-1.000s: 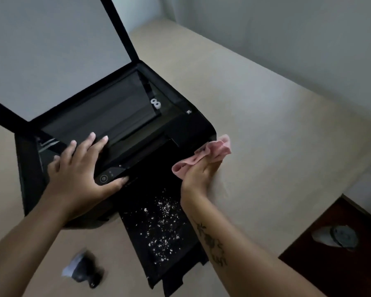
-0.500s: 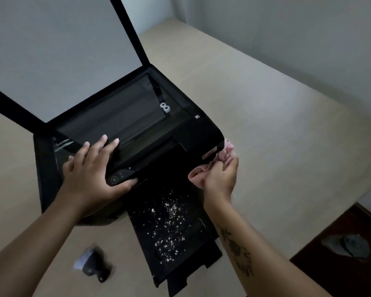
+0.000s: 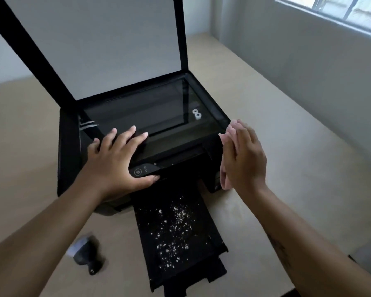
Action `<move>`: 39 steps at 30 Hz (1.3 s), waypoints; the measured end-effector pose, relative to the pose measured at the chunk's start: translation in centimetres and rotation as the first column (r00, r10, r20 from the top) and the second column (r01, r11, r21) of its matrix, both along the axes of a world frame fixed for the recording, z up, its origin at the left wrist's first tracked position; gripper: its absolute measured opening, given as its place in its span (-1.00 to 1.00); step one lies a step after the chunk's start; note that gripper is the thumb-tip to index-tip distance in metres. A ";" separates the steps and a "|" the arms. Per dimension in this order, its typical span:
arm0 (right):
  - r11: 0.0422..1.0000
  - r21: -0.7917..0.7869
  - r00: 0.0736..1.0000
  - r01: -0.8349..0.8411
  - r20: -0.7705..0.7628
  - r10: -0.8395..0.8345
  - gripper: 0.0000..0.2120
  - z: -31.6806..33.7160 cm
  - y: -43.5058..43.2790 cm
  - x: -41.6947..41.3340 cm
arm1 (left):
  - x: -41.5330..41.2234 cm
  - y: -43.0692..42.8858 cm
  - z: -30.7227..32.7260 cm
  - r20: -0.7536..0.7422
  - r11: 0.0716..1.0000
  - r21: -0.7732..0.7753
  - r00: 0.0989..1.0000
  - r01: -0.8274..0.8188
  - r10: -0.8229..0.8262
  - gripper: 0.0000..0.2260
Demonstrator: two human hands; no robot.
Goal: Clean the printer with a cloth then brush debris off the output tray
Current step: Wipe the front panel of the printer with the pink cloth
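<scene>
A black printer point(image 3: 69, 151) stands on the beige table with its scanner lid point(image 3: 107, 39) raised. My left hand point(image 3: 116, 161) lies flat on the front left of the top, by the control panel. My right hand point(image 3: 244, 155) presses a pink cloth point(image 3: 224, 179) against the printer's right side, palm inward. The black output tray point(image 3: 210, 239) sticks out toward me, strewn with white debris point(image 3: 174, 228). A small dark brush point(image 3: 84, 254) lies on the table to the left of the tray.
The beige table point(image 3: 276, 146) runs to a grey wall on the right, with a window point(image 3: 341, 9) at the top right. Two small white rings point(image 3: 196, 114) show on the scanner glass at its right end.
My right hand with the cloth has moved from the front right corner onto the printer's right side, flattening against it. My left hand stays on the printer. The view has risen and shifted.
</scene>
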State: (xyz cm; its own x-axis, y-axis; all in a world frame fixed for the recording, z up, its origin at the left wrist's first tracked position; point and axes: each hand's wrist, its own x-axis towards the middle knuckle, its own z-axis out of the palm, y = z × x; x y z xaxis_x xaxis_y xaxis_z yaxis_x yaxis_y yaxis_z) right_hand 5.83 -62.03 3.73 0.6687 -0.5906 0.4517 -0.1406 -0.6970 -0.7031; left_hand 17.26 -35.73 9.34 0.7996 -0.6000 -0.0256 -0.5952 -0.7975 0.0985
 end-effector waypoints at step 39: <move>0.891 -0.447 0.995 -0.082 0.020 0.101 -0.73 -1.6 12.0 -0.1 | 1.6 5.0 0.2 -0.011 0.994 -0.035 0.995 0.101 -0.101 -0.02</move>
